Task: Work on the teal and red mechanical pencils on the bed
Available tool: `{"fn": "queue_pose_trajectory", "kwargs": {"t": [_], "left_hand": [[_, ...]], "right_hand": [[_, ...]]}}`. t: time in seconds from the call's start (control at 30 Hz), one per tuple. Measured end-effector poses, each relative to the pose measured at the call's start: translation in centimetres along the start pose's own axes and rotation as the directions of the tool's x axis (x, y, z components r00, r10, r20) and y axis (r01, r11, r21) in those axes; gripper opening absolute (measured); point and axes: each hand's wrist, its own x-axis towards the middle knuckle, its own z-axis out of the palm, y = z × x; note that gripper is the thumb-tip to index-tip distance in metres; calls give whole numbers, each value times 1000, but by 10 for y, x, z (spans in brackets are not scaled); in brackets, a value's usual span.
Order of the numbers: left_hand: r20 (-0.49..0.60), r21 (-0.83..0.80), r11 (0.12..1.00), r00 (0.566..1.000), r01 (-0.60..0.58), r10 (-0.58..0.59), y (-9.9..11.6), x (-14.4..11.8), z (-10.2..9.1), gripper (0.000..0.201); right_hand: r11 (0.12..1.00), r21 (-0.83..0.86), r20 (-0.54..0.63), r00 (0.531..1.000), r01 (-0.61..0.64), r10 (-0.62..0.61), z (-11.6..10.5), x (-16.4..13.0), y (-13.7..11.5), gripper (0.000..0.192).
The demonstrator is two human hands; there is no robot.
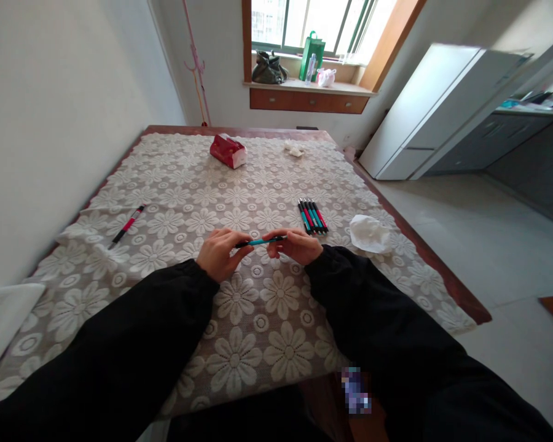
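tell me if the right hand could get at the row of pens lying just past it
Probably yes. The right hand sits just short of the row of pens with only bare tablecloth between, but both hands, left hand too, hold the teal pen.

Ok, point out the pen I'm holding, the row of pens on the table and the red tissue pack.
teal pen (262, 242), head view, middle of its barrel between both hands.
row of pens (313, 217), head view, centre of the bunch.
red tissue pack (227, 150), head view, its top face.

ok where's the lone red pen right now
In the head view the red pen lies alone on the lace tablecloth at the table's left side, near the wall, well left of the left hand.
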Motion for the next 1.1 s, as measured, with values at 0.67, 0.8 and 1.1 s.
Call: {"fn": "queue_pose_trajectory", "kwargs": {"t": [0.67,0.8,1.1], "left_hand": [[-118,477,783,912,400,-394,-84,18,-69,17],[-108,530,596,745,603,-658,-127,12,-128,19],[19,621,431,537,655,-844,-174,-15,-145,33]], "right_hand": [[-443,-782,-315,891,-439,-327,-6,-1,-19,23],[-484,-766,-311,903,-423,-296,-9,-1,-20,26],[-457,-774,-355,898,-439,-260,-13,0,-21,21]]}}
